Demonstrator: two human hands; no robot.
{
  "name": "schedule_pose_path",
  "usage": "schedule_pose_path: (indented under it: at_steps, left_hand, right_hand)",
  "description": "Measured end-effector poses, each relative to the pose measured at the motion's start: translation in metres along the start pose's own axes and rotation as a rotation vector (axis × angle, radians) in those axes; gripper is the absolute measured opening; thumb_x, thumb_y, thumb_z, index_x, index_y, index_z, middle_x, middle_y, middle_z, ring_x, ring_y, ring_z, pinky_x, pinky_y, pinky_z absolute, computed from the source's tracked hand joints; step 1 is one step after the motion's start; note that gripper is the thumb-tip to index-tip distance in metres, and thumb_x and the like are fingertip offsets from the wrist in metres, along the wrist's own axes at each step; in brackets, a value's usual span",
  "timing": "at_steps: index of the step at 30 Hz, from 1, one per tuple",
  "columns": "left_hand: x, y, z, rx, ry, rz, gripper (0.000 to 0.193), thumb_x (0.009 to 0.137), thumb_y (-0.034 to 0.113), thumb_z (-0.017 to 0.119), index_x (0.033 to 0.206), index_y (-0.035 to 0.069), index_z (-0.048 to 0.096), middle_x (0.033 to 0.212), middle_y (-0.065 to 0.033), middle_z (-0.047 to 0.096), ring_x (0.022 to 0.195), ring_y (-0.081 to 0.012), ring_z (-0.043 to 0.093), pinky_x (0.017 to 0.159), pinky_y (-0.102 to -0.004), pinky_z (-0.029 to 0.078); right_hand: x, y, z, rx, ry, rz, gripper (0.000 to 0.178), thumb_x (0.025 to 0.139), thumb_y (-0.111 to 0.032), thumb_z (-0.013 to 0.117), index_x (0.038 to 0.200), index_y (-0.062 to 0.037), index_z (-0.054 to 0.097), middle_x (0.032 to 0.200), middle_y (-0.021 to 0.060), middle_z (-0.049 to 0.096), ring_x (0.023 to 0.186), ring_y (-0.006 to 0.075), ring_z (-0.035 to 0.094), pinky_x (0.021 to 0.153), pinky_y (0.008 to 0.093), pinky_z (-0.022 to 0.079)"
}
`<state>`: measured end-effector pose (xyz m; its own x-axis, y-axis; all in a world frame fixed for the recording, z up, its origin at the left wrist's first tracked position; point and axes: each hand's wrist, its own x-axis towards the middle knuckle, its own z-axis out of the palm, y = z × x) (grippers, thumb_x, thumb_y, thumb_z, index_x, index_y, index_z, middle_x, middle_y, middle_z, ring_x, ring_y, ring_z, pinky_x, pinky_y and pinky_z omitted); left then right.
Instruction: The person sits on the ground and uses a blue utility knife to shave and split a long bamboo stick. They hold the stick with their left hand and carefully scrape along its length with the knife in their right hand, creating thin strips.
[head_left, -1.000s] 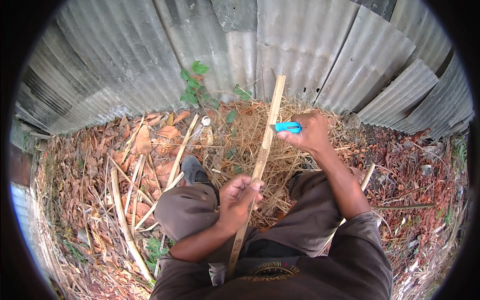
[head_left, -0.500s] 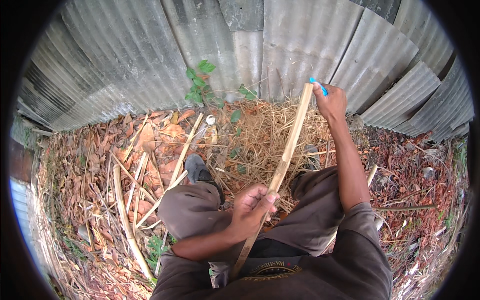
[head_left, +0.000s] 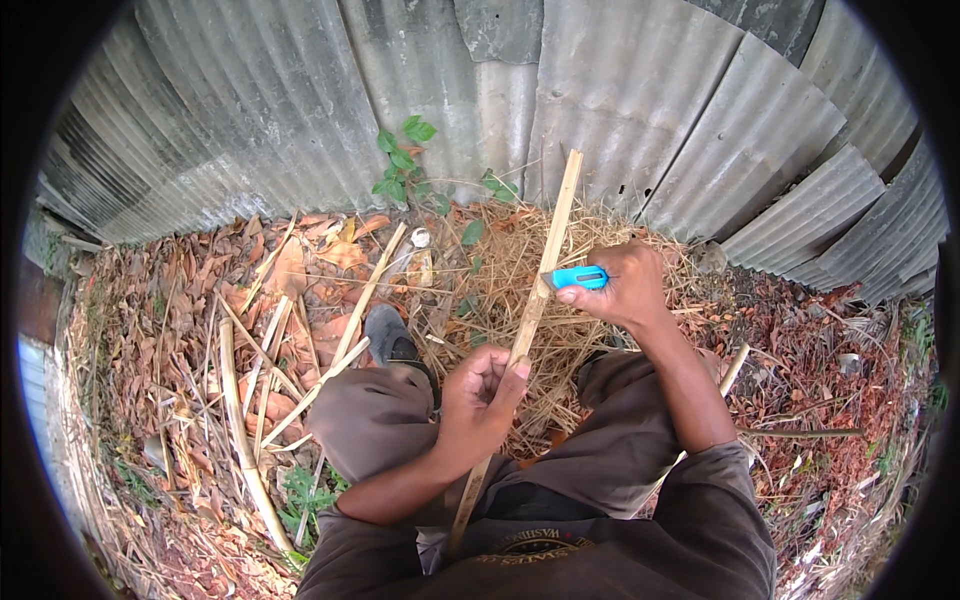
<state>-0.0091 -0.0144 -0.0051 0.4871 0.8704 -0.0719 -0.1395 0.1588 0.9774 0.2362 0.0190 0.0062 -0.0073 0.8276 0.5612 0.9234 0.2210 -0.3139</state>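
A long, pale bamboo strip point(head_left: 552, 240) slants from my lap up and away toward the fence. My left hand point(head_left: 485, 393) is closed round it below its middle, thumb along the strip. In my right hand point(head_left: 625, 285) is a blue utility knife point(head_left: 580, 278), its front end against the strip's right edge above my left hand. The blade itself is too small to make out. The strip's lower end rests against my dark shirt.
Corrugated metal sheets point(head_left: 440, 110) form a fence ahead. Several bamboo strips point(head_left: 245, 430) lie on dry leaves at left. Thin shavings point(head_left: 510, 260) cover the ground between my feet, near a grey shoe point(head_left: 388, 335). A green plant point(head_left: 402, 165) grows by the fence.
My right hand has come down and left with the knife, from the strip's far end to partway along it. The strip's far end has shifted left; my left hand keeps its hold.
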Motion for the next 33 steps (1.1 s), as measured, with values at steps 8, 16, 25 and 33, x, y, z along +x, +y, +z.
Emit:
schedule_pose_path:
  at_steps: [8, 16, 25, 33]
  left_hand:
    - [-0.002, 0.001, 0.002, 0.388, 0.049, 0.212, 0.006, 0.088, 0.004, 0.063, 0.09, 0.0, 0.059, 0.064, -0.0052, 0.056, 0.051, -0.0065, 0.053, 0.048, -0.0244, 0.041]
    - [0.001, 0.01, 0.001, 0.669, 0.085, 0.309, 0.007, 0.084, 0.004, 0.062, 0.09, 0.001, 0.06, 0.073, -0.0108, 0.058, 0.057, -0.0238, 0.058, 0.054, -0.0337, 0.045]
    - [-0.008, 0.012, 0.001, 0.709, -0.011, 0.295, 0.008, 0.083, 0.002, 0.062, 0.091, 0.0, 0.06, 0.073, -0.0119, 0.058, 0.059, -0.0247, 0.059, 0.055, -0.0343, 0.046]
    - [-0.008, 0.009, -0.004, 0.737, 0.033, 0.378, 0.009, 0.081, 0.003, 0.063, 0.089, 0.0, 0.061, 0.074, -0.0124, 0.06, 0.058, -0.0263, 0.059, 0.054, -0.0355, 0.046]
  right_hand:
    - [0.007, -0.001, -0.004, -0.065, -0.068, 0.133, 0.07, 0.064, -0.078, 0.065, 0.048, -0.0104, 0.059, 0.04, 0.0069, 0.047, 0.039, 0.0267, 0.054, 0.041, 0.0378, 0.043]
    - [0.007, 0.005, 0.001, -0.097, -0.003, -0.005, 0.068, 0.064, -0.074, 0.067, 0.05, -0.0088, 0.056, 0.042, 0.0091, 0.046, 0.041, 0.0299, 0.053, 0.044, 0.0409, 0.042]
    - [0.025, 0.036, -0.01, -0.178, -0.03, 0.344, 0.069, 0.07, -0.073, 0.063, 0.054, -0.0052, 0.061, 0.045, 0.0131, 0.052, 0.042, 0.0329, 0.053, 0.047, 0.0433, 0.042]
    - [0.017, 0.027, -0.001, -0.162, -0.017, 0.253, 0.071, 0.069, -0.076, 0.062, 0.055, -0.006, 0.062, 0.041, 0.0102, 0.048, 0.042, 0.0314, 0.054, 0.047, 0.0438, 0.044]
